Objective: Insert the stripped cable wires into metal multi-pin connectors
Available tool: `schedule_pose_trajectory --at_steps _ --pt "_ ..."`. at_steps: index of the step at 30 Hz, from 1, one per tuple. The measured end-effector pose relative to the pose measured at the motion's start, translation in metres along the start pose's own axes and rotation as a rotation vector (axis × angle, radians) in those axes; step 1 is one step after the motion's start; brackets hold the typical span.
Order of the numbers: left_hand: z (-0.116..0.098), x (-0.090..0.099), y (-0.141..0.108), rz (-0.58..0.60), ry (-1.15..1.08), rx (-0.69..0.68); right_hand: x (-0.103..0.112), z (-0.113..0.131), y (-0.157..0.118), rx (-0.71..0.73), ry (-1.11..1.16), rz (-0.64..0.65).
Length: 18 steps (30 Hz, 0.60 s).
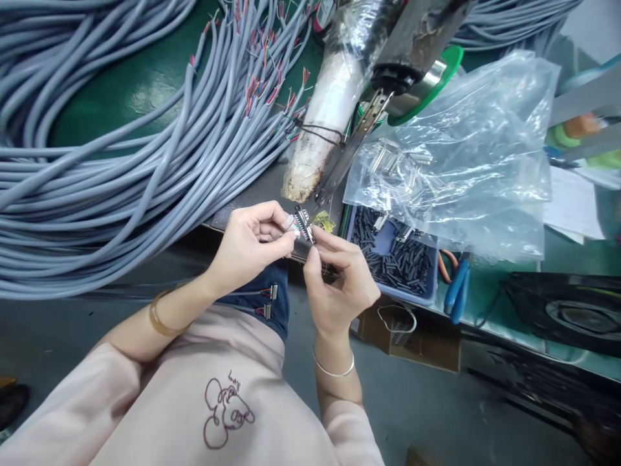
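Observation:
In front of my body, both hands meet at a multi-pin D-sub connector (303, 224) with a metal shell. My right hand (339, 275) pinches its near end between thumb and fingertips. At the pin side, my left hand (257, 239) is closed, thumb against fingers, on what look like thin coloured wires; the fingers hide most of them. Just beyond the connector is the tip of a soldering iron (334, 178), mounted pointing down toward me. Two wired connectors (273, 292) on grey cables lie across my lap.
Many grey cables (145, 188) with stripped ends cover the left bench. A plastic-wrapped post (320, 116) stands beside the iron. To the right are a blue tray (349, 223) of black sleeves, a clear bag (485, 149) of connectors, blue-handled pliers (457, 291) and a solder spool (427, 87).

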<state>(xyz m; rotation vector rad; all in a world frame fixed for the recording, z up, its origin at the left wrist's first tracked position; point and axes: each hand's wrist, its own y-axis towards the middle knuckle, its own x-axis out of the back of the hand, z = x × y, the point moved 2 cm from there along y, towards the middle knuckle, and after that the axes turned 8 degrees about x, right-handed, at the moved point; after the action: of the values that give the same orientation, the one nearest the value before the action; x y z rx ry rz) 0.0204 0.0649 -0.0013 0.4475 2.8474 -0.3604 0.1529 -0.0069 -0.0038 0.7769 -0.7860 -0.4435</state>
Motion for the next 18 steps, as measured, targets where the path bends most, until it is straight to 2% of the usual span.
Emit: schedule_pose_trajectory --at_steps 8,18 --pt "-0.013 -0.001 0.002 0.013 0.047 -0.035 0.001 0.004 0.010 0.010 -0.028 -0.004" --pt "-0.005 0.003 0.000 0.055 0.075 0.101 0.004 0.009 0.006 0.119 -0.148 0.094"
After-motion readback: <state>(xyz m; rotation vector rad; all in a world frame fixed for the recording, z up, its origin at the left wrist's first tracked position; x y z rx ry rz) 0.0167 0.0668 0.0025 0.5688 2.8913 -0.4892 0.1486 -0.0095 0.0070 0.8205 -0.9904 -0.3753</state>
